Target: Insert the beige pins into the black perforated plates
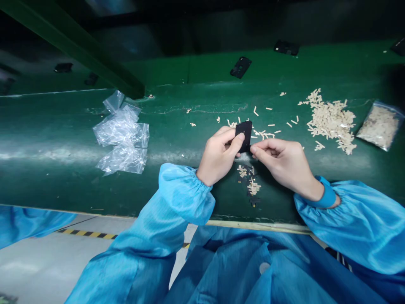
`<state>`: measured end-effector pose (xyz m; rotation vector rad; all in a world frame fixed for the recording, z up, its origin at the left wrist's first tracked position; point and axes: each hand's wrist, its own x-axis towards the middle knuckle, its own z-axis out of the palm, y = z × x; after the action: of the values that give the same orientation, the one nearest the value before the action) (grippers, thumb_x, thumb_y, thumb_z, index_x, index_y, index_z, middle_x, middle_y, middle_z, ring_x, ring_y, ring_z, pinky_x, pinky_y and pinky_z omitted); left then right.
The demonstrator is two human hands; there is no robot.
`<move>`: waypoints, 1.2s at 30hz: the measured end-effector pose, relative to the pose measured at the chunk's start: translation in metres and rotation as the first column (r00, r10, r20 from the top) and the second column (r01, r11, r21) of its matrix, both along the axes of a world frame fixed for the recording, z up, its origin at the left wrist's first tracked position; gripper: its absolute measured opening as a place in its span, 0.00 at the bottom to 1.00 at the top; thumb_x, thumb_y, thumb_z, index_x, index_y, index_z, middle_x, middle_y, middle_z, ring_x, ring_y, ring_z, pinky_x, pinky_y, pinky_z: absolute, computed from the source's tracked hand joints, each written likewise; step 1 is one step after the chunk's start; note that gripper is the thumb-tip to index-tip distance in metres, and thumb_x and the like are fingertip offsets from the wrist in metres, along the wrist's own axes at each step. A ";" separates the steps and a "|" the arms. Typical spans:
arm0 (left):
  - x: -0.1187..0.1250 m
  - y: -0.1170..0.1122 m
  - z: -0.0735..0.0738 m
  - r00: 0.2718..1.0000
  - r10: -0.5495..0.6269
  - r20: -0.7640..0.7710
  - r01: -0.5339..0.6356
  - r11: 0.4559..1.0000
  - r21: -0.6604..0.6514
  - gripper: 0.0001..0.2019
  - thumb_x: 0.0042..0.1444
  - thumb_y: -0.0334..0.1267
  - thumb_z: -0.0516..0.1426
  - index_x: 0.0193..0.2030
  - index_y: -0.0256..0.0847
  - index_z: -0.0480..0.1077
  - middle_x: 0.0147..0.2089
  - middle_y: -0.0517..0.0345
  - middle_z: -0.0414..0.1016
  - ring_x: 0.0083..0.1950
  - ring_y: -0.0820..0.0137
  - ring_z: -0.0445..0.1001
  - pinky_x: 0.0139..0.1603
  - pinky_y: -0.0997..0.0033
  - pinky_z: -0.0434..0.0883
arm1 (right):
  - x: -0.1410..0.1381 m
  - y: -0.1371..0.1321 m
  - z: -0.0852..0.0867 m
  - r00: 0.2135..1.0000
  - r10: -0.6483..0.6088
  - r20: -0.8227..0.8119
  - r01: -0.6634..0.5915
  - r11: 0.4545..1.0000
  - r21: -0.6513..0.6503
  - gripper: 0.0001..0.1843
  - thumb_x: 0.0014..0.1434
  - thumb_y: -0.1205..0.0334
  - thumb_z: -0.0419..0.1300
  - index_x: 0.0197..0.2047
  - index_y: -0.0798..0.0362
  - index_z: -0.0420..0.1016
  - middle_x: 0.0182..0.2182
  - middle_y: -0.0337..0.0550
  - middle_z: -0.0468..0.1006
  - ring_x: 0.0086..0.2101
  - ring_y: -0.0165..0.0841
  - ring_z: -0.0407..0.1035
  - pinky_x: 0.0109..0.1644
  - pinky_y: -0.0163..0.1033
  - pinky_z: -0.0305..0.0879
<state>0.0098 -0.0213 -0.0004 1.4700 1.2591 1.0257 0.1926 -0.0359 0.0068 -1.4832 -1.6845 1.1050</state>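
Observation:
A flat black plastic plate [244, 134] is pinched upright in my left hand [220, 154], the thumb across its face. My right hand [281, 162] has thumb and forefinger pressed together at the plate's lower right corner; whatever lies between those fingertips is too small to make out. Just beyond the plate lie loose cream-coloured strips [265, 134]. Below my hands, on the green bench, sits a small pile of cream and black bits [253, 187].
To the right are a large heap of cream pieces [332, 120] and a zip bag [379, 125] full of them. Clear plastic bags [123, 135] lie left, near a green post [95, 55]. Black plates [241, 67] rest on the conveyor-like strip behind. Another person's blue sleeve [31, 223] shows far left.

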 end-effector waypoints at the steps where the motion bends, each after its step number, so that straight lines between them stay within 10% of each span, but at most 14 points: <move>1: 0.000 0.000 0.000 1.000 0.000 -0.001 0.000 1.000 0.004 0.11 0.66 0.36 0.55 0.33 0.36 0.74 0.39 0.54 0.70 0.39 0.73 0.71 0.27 0.82 0.76 | 0.000 0.001 0.002 1.000 -0.008 -0.030 0.006 0.998 -0.056 0.11 0.63 0.57 0.65 0.35 0.55 0.84 0.26 0.41 0.81 0.23 0.28 0.65 0.28 0.36 0.60; 12: 0.001 -0.001 0.000 0.999 -0.004 0.032 0.003 0.999 0.043 0.11 0.66 0.35 0.55 0.34 0.36 0.74 0.40 0.54 0.70 0.39 0.73 0.72 0.28 0.81 0.77 | 0.000 0.008 0.015 0.972 -0.076 -0.222 -0.021 0.913 -0.408 0.15 0.63 0.54 0.65 0.30 0.56 0.79 0.13 0.31 0.63 0.16 0.22 0.52 0.21 0.33 0.46; 36: -0.005 0.007 0.001 0.984 0.092 0.150 -0.080 0.993 -0.082 0.12 0.66 0.42 0.56 0.37 0.37 0.74 0.34 0.59 0.73 0.30 0.76 0.72 0.29 0.76 0.75 | 0.016 0.014 0.006 0.910 -0.078 -0.407 -0.075 0.935 -0.348 0.15 0.65 0.53 0.64 0.46 0.57 0.81 0.35 0.43 0.79 0.20 0.21 0.58 0.20 0.31 0.53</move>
<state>0.0048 -0.0147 0.0008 1.2636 1.2457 1.1140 0.2090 -0.0224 0.0132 -1.3273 -1.2284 1.6620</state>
